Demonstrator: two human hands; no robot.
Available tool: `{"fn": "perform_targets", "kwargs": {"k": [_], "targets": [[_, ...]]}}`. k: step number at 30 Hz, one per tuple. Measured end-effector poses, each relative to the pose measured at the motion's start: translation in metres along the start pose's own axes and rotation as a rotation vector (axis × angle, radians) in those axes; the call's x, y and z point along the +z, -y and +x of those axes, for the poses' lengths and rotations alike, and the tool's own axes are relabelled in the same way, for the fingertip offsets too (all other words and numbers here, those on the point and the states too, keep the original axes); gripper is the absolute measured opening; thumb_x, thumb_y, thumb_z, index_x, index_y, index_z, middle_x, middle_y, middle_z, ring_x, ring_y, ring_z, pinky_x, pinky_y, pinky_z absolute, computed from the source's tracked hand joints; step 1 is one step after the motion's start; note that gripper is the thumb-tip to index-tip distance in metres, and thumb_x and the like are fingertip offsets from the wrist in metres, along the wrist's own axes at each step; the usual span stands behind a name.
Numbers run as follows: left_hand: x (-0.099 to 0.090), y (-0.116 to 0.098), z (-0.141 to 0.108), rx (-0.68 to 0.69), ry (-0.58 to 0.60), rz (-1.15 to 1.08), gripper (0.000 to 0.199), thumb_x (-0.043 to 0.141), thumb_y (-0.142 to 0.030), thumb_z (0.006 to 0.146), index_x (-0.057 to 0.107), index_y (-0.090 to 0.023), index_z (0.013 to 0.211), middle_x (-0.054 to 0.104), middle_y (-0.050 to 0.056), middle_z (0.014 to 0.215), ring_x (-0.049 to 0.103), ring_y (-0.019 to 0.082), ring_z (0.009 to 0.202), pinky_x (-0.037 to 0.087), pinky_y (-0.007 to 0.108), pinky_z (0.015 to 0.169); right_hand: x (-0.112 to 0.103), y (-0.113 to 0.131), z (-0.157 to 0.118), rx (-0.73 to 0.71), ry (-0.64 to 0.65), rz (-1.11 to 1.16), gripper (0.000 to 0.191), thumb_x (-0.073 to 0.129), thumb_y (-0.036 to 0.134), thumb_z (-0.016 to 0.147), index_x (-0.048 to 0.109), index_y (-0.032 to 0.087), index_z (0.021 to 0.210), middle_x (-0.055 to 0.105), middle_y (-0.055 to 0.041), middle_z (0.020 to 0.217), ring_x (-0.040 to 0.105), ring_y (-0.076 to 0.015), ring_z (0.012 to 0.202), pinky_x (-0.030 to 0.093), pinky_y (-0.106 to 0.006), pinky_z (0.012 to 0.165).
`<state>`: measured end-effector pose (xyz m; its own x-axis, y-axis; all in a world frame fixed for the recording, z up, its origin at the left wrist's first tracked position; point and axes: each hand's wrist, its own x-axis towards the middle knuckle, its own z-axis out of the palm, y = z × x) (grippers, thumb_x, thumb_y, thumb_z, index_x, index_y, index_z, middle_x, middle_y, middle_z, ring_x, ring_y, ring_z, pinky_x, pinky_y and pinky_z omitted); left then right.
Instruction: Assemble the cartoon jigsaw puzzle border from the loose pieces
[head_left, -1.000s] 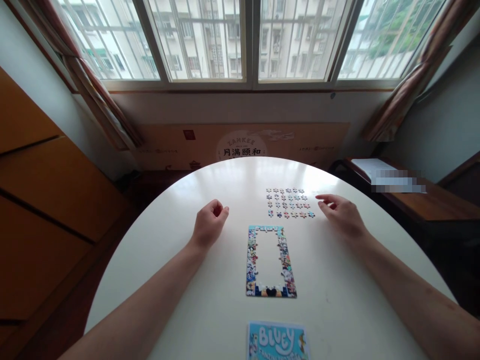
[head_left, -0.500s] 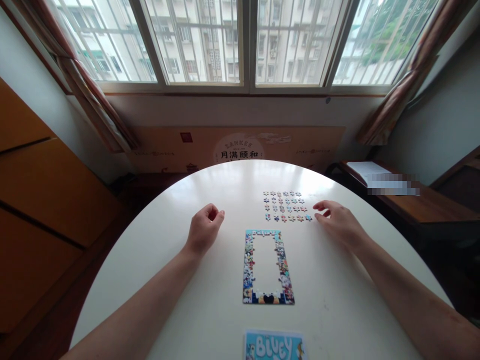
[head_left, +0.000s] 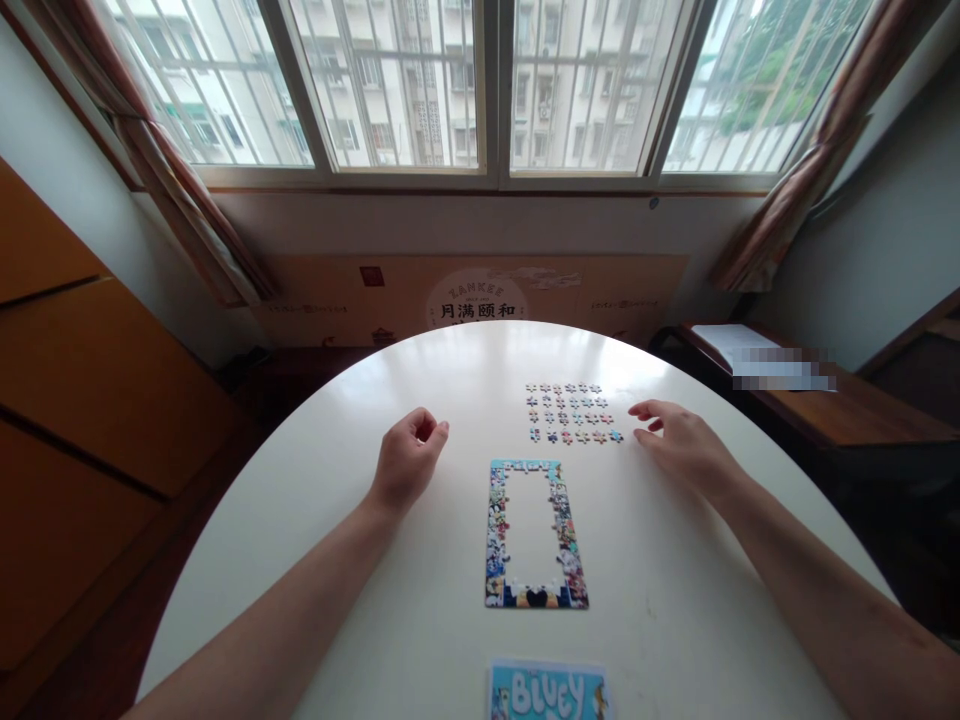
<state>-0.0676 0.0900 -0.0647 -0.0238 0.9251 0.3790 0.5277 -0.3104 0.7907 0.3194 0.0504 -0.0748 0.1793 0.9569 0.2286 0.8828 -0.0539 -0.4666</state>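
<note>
Resting on the white table, my left hand (head_left: pixel 410 455) is curled into a loose fist, with nothing visible in it. My right hand (head_left: pixel 679 445) lies just right of several loose jigsaw pieces (head_left: pixel 570 420) set out in rows; its fingers are apart and touch none of them. Nearer to me, between my forearms, lies the joined border of a jigsaw puzzle (head_left: pixel 496 535), a colourful rectangular frame with bare table showing inside. Closest to me is a blue box or card marked "BLUEY" (head_left: pixel 551 690), cut off by the lower picture edge.
The round white table (head_left: pixel 315 560) has its curved far edge just beyond the loose pieces. A wooden bench (head_left: pixel 862 415) with papers (head_left: pixel 739 345) stands at the right. Orange cabinet doors (head_left: pixel 90 450) are at the left, and a barred window (head_left: pixel 390 90) is ahead.
My right hand has shifted very slightly to the right, away from the loose pieces. The left hand, the puzzle border and the pieces stay where they were.
</note>
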Motion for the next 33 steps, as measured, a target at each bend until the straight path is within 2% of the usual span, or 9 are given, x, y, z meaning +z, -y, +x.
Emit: {"fn": "perform_targets", "kwargs": {"k": [15,21,33], "targets": [[-0.001,-0.002,0.0,0.004,0.002,0.005,0.03,0.059,-0.039,0.082,0.044,-0.021,0.062,0.046,-0.004,0.058,0.044,0.013,0.053,0.036,0.026,0.053,-0.008,0.007,-0.002,-0.004,0.042,-0.069,0.029,0.059,0.025,0.083,0.075,0.024,0.107,0.075,-0.0038,0.106,0.07,-0.0224,0.092,0.052,-0.035,0.084],[-0.001,-0.001,0.001,0.001,0.007,0.011,0.031,0.059,-0.04,0.082,0.044,-0.022,0.062,0.045,-0.004,0.056,0.044,0.013,0.052,0.035,0.026,0.052,-0.009,0.011,-0.003,-0.04,0.073,-0.089,0.027,0.059,0.028,0.084,0.077,0.025,0.104,0.075,-0.0044,0.106,0.069,-0.0226,0.09,0.052,-0.034,0.08],[-0.001,-0.003,0.0,-0.015,0.024,0.005,0.03,0.059,-0.04,0.081,0.044,-0.022,0.062,0.046,-0.004,0.057,0.045,0.013,0.051,0.037,0.025,0.051,-0.007,0.014,-0.005,-0.11,0.106,-0.129,0.031,0.055,0.036,0.089,0.075,0.027,0.111,0.072,-0.0035,0.115,0.068,-0.0231,0.094,0.052,-0.034,0.078]]}}
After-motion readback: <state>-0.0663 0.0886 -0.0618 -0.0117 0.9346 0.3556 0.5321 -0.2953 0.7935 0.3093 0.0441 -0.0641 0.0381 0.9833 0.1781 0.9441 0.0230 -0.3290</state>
